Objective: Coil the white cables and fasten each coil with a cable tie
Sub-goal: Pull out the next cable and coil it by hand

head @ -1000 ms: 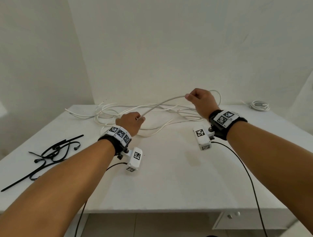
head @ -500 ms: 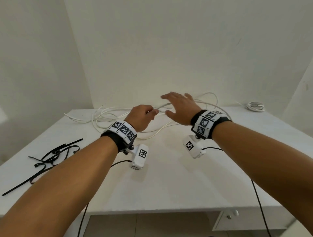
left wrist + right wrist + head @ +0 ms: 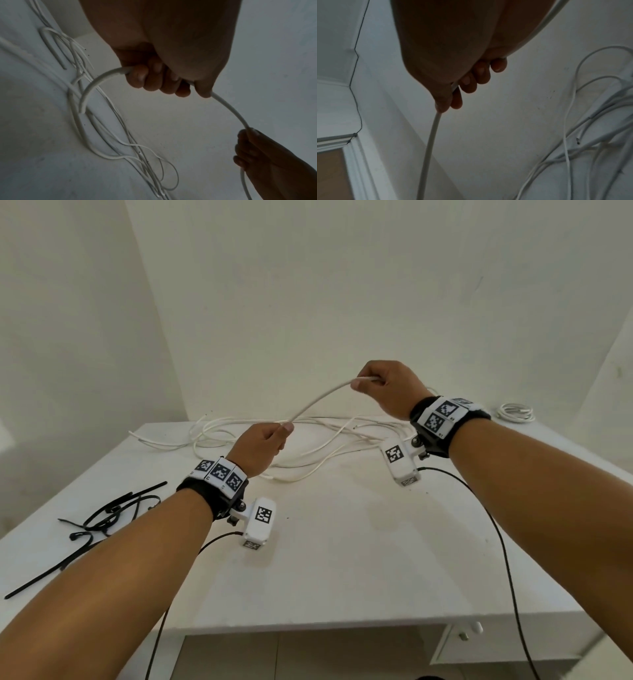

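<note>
The head view is bright and soft, with even light on the walls. Faint shadows lie on the surface under the arms. Straight lines bend near the edges of the frame. Both wrist views are dim and grainy. There the hands look dark, like shadows against the pale background, and the far cables look blurry.
</note>
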Demonstrator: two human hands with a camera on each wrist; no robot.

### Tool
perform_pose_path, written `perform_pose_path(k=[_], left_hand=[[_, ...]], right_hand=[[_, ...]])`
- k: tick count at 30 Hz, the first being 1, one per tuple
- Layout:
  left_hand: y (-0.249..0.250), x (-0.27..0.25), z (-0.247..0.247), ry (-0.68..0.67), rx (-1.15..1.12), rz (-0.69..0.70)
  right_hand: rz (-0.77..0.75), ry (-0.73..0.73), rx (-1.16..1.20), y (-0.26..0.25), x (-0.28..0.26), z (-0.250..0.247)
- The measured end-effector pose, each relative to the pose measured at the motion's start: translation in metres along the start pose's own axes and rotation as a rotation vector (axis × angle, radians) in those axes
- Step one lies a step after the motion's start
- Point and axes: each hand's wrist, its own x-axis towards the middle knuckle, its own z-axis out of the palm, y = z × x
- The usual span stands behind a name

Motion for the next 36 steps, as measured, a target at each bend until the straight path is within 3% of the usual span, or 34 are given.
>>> perform_pose_path(k=[7,10,12,16,20,26,29,33,36], left_hand=[[-0.011,0.005,-0.011,0.062,-0.033,-0.041],[-0.007,0.005,-0.012,0.11,-0.064,-0.025],[0.002,0.006,-0.01,0.109,-0.1,-0.03],[0.029,0.002,0.0,0.025,-0.486,-0.123],[0.048,-0.006,0.005,-0.051,-0.79,-0.205],[0.059,-0.029,0.012,-0.338,-0.928,-0.217],[0.061,-0.038,0.018,-0.413,-0.984,-0.219],[0.065,-0.047,0.021,-0.437,-1.039,-0.163],[0.075,-0.042,0.016,-0.319,-1.169,-0.037]], right_hand=[[0.083,0.155,0.043,0.016,0.007,-0.013],[0.112,0.095,-0.105,0.018,0.006,-0.01],[0.051,0.036,-0.156,0.014,0.004,-0.001],[-0.103,-0.08,-0.04,-0.001,-0.004,0.022],[-0.104,-0.028,0.03,-0.005,-0.008,0.036],[-0.007,0.099,0.052,0.003,0.006,0.03],[0.038,0.143,0.097,0.002,0.012,0.026],[0.067,0.039,0.035,0.003,0.005,0.031],[0.058,-0.182,-0.093,0.0,-0.013,0.046]])
